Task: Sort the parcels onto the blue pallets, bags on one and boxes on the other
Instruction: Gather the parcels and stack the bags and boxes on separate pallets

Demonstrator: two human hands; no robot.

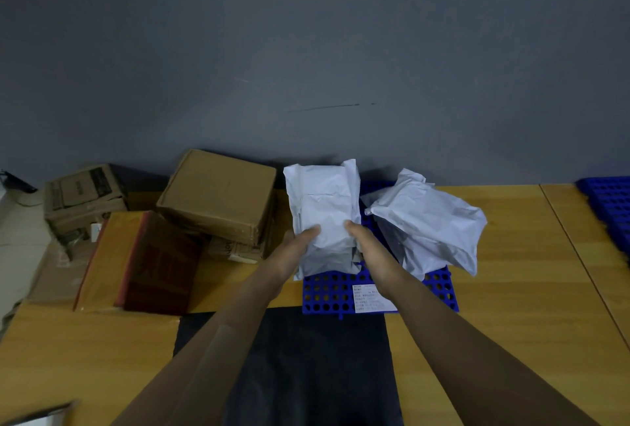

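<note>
Forearms stretch from the bottom of the view over a dark cloth (306, 357) to the wooden desk (511, 289). On its left sits a heap of cardboard boxes (218, 197). A blue pallet (327, 292) lies in the middle, and another pallet (610, 207) shows at the far right edge. One grey bag (429, 224) slumps on the middle pallet's right side. Beside it the left hand (300, 245) and right hand (366, 248) grip a second grey bag (324, 200) by its lower half, thumbs on the front, fingers hidden behind. It stands upright over the pallet's left part; whether its base touches, I cannot tell. Its crumpled film suggests a light, soft, rather slippery parcel, best held low on both sides. A white label (373, 297) lies at the pallet's near edge.
</note>
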